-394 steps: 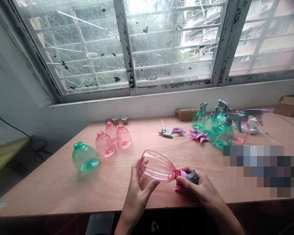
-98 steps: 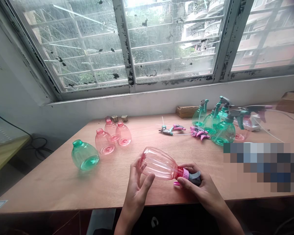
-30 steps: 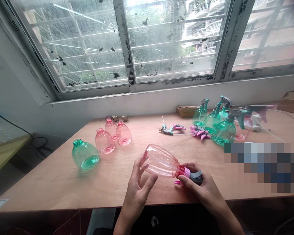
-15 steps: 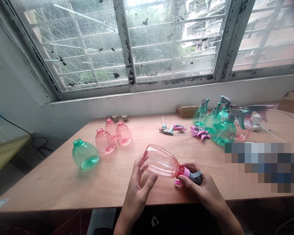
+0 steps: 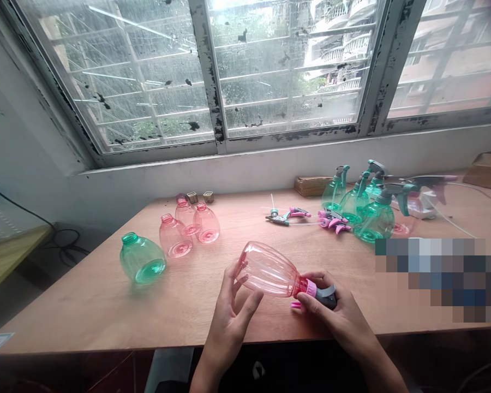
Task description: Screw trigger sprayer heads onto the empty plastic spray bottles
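A clear pink spray bottle (image 5: 270,270) lies tilted in the air above the table's front edge, its base to the left and its neck to the right. My left hand (image 5: 235,311) curves around the base end, with fingers against the far side and thumb on the near side. My right hand (image 5: 331,305) grips the neck end, thumb at the pink collar (image 5: 310,287). Between its fingers shows the dark grey spray head (image 5: 326,296), partly hidden. A small pink trigger tip (image 5: 296,305) sticks out below.
Left on the wooden table (image 5: 106,316) stand an open green bottle (image 5: 141,259) and three open pink bottles (image 5: 175,237). Loose spray heads (image 5: 333,221) lie behind my hands. Several assembled green spray bottles (image 5: 374,221) stand at the back right, near a cardboard box (image 5: 487,170).
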Motion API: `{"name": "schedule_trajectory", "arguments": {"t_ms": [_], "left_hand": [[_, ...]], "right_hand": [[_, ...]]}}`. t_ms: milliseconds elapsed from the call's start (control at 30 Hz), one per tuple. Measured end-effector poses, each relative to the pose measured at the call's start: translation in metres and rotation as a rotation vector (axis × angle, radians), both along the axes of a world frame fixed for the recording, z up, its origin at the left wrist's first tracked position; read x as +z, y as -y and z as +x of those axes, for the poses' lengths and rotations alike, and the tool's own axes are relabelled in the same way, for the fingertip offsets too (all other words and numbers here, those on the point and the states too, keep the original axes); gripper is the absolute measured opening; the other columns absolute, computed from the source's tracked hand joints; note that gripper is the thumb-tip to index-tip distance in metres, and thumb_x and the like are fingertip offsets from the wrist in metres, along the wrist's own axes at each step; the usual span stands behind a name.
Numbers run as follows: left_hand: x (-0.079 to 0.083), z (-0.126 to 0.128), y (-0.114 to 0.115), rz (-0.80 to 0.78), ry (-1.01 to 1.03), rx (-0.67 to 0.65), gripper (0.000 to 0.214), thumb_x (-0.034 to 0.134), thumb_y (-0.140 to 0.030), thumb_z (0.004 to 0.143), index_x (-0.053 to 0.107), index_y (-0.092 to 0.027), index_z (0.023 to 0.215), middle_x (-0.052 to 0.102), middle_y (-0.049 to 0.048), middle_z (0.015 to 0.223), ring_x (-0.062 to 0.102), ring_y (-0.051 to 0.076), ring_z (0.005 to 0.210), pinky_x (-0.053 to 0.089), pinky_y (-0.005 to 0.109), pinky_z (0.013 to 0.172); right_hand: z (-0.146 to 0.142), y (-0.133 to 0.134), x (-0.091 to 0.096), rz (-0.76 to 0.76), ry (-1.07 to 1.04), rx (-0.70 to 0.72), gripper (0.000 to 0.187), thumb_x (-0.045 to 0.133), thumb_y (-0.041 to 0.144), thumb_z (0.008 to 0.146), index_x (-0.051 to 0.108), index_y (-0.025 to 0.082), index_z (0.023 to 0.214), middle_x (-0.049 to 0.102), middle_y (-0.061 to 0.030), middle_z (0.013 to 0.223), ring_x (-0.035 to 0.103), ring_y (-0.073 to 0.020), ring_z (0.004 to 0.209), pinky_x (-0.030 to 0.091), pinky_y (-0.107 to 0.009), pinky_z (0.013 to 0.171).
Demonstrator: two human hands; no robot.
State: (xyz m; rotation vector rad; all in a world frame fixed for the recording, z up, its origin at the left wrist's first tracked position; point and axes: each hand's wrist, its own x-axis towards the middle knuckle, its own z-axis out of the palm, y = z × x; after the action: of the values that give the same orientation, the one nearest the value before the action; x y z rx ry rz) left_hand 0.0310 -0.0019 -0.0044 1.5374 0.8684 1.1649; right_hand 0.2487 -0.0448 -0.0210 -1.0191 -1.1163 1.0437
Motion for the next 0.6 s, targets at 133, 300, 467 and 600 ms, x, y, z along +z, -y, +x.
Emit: {"name": "schedule_trajectory", "arguments": {"t_ms": [133, 300, 467, 600], "left_hand": [[-0.0029, -0.0002, -0.0014, 0.004, -0.003, 0.005, 0.057, 0.066, -0.042, 0.098, 0.043, -0.035, 0.149, 0.043, 0.0061, 0.161, 0.04, 0.031, 0.149, 0.032, 0.048, 0.123], [-0.0041, -0.001, -0.0021, 0.031, -0.003, 0.01, 0.058, 0.066, -0.043, 0.098, 0.042, -0.035, 0.15, 0.044, 0.0056, 0.161, 0.038, 0.03, 0.15, 0.029, 0.046, 0.125], [-0.0055, -0.002, -0.0006, 0.016, -0.003, 0.031, 0.055, 0.065, -0.044, 0.098, 0.044, -0.034, 0.148, 0.043, 0.0061, 0.161, 0.042, 0.03, 0.148, 0.032, 0.046, 0.123], [-0.0061, -0.0016, -0.0003, -0.012, -0.005, 0.045, 0.056, 0.066, -0.045, 0.097, 0.044, -0.033, 0.148, 0.045, 0.0071, 0.159, 0.042, 0.031, 0.147, 0.035, 0.045, 0.121]], "right_hand": [[-0.0003, 0.0002, 0.0001, 0.002, -0.003, -0.001, 0.03, 0.082, 0.042, 0.085, 0.071, 0.021, 0.102, 0.074, 0.0003, 0.087, 0.071, -0.0168, 0.071, 0.063, -0.027, 0.069], [0.0005, -0.0003, -0.0014, -0.002, -0.003, 0.008, 0.03, 0.083, 0.042, 0.085, 0.07, 0.021, 0.102, 0.074, -0.0001, 0.089, 0.071, -0.0173, 0.073, 0.064, -0.027, 0.071], [-0.0005, 0.0, 0.0008, 0.011, 0.015, -0.012, 0.027, 0.082, 0.041, 0.085, 0.072, 0.021, 0.1, 0.074, 0.0005, 0.087, 0.07, -0.0163, 0.073, 0.063, -0.025, 0.069], [-0.0011, 0.0, 0.0013, 0.011, 0.017, -0.013, 0.028, 0.083, 0.042, 0.085, 0.072, 0.021, 0.1, 0.075, -0.0007, 0.088, 0.069, -0.0165, 0.073, 0.063, -0.026, 0.068]]}}
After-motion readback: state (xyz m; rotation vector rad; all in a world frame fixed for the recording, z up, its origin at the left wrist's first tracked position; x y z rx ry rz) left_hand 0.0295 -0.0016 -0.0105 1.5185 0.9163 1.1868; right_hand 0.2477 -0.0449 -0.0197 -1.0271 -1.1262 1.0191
